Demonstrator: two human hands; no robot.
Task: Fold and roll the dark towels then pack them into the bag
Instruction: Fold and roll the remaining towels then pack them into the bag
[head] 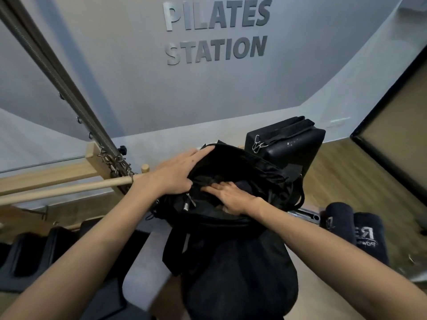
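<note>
**Both hands at the open bag**

You are holding the black bag point(242, 172) open with your left hand point(178, 174): its fingers are curling over the far-left edge of the opening, thumb on the near side, gripping the fabric. Your right hand point(233, 197) is lying flat inside the mouth of the bag, fingers stretched out and close together, pressing down on dark cloth beneath them. Whether those fingers are closing on anything, you cannot tell; the cloth under them is too dark to make out as a towel.

Just below your left thumb, two zipper pulls point(188, 203) are hanging from the bag's near edge. To the right of your right wrist, well apart from the bag's mouth, two rolled dark towels point(367, 236) are lying side by side, one showing white lettering. Beyond your fingertips, a black padded box point(286, 142) is sitting behind the bag.
</note>
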